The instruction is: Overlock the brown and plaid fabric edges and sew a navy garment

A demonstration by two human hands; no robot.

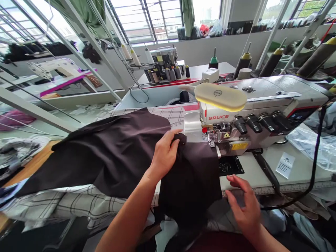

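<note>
A large piece of dark fabric (126,140) spreads over the table on the left and hangs down at the front edge. My left hand (166,152) pinches a bunched fold of it, left of the overlock sewing machine (252,119). The cloth's right edge reaches the presser foot (211,139) of the machine. My right hand (244,204) is apart from the fabric, to its right and below the needle area. Its fingers are spread, with nothing in them.
Checked cloth (70,206) lies beneath the dark fabric. Thread cones (241,64) stand behind the machine. A black cable (316,157) hangs at the right, near a white label (285,164) and clear plastic bags (312,145). A pale lamp-like pad (220,94) juts above the needle area.
</note>
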